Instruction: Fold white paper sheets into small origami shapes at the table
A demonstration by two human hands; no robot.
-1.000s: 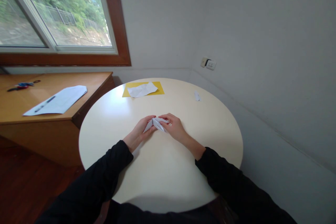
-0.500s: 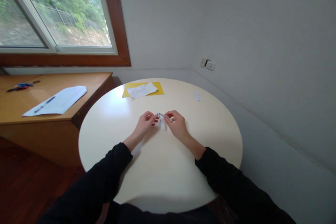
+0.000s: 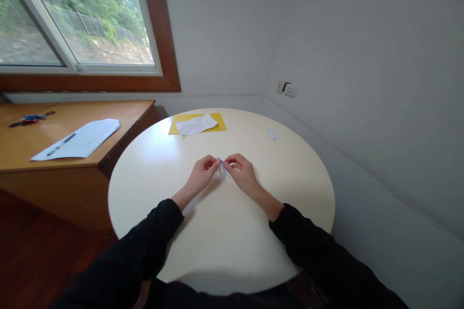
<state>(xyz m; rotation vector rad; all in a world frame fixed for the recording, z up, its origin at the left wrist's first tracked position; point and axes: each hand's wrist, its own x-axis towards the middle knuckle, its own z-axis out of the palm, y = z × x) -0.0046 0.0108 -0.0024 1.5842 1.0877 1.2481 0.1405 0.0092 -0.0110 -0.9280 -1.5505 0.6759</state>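
While both hands are meeting over the middle of the round worktop (image 3: 174, 164), we are pinching a small folded paper (image 3: 223, 168) between them. The left hand (image 3: 201, 174) is closing its fingertips on the paper's near-left edge; the right hand (image 3: 242, 173) is clamping the other side, thumb on top. Both grips are shut on the paper, which is sitting just above or on the surface — we cannot tell which. The piece is looking narrow and collapsed, with layers pressed together; finer detail is too small to read.

Judging the step as flattening or creasing a fold, we are doing it best by keeping the edges lined up before pressing, holding one side still while the other fingertips are running along the crease, and pressing down against the hard surface rather than in the air.

Farther back, a white sheet (image 3: 196, 124) is lying on a yellow sheet (image 3: 220, 122). A small white scrap (image 3: 271, 132) is lying well apart to the right. On the wooden desk (image 3: 108, 106) at left, papers (image 3: 78, 139) are resting.
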